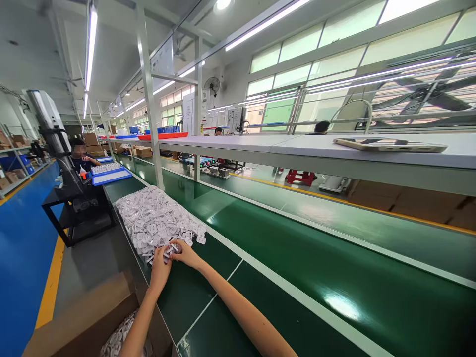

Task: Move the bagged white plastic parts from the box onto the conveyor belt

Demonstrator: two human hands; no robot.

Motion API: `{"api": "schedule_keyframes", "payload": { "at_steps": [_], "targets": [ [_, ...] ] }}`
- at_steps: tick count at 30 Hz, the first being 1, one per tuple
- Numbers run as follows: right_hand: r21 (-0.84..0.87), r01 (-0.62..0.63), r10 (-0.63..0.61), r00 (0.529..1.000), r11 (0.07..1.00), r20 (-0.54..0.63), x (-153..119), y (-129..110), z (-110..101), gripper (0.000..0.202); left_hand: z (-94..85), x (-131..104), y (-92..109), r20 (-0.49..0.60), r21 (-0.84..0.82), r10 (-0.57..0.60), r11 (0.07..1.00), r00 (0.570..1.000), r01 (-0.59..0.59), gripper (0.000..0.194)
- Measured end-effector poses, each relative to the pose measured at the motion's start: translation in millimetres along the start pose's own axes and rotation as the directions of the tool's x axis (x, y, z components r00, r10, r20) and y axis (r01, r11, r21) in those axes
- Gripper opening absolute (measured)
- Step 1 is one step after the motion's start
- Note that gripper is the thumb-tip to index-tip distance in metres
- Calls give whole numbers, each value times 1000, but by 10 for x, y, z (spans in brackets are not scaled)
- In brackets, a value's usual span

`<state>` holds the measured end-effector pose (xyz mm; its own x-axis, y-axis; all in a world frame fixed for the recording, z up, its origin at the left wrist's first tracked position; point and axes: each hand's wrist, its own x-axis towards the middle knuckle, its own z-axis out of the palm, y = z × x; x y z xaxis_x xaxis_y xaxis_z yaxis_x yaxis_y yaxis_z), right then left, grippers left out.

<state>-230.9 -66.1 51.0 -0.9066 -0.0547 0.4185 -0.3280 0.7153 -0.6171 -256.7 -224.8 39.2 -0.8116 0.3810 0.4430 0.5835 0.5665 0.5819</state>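
Observation:
A large heap of small white plastic parts [156, 218] lies on the green bench top, with what looks like a clear bag over its far portion. At the near edge of the heap, my left hand [160, 265] is closed, its fingers curled against a few of the parts. Just to its right, my right hand [187, 254] curls in from the other side with its fingers around the same small cluster. The two hands are close together. Exact finger contact is partly hidden by the parts.
Below left stands an open cardboard box [85, 312] with more white parts. A blue-edged tray [111, 176] sits farther along the bench, near a seated person. A raised shelf [260, 144] carries a phone [390, 145] and a red tray [163, 136]; a post [148, 94] supports it.

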Motion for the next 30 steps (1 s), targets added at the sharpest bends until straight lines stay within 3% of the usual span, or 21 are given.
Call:
{"api": "schedule_keyframes", "payload": {
  "at_steps": [7,11,15,18,22,24,26,28,30],
  "targets": [
    [-110,52,-74,976,993,-206,603,-92,101,43,-120,570,-52,-194,6,84,996,977,-85,42],
    [-244,36,-91,972,969,-217,991,-80,226,44,-113,878,-100,-247,77,68,996,967,-51,46],
    [-330,-25,-51,975,944,-218,1155,-50,318,49,-94,966,-108,-231,136,88,989,969,-58,50],
    [-352,-39,-36,978,935,-204,1042,-21,302,46,-129,816,-82,-188,172,160,977,969,-128,52],
    [-362,6,-56,990,932,-128,640,6,178,47,-297,464,-60,-132,221,248,951,960,-215,37],
    [-372,18,-53,995,928,-84,403,2,126,54,-403,345,-70,-169,257,222,951,960,-174,36],
    [-388,20,-40,998,921,-42,191,-20,122,76,-485,317,-91,-233,292,157,953,960,-86,44],
    [-409,20,-24,1000,912,-6,36,-56,179,97,-528,373,-115,-258,313,109,949,960,-23,49],
    [-430,7,-3,1000,903,9,-35,-95,280,101,-532,466,-133,-234,324,91,946,968,-11,41]
  ]
}}
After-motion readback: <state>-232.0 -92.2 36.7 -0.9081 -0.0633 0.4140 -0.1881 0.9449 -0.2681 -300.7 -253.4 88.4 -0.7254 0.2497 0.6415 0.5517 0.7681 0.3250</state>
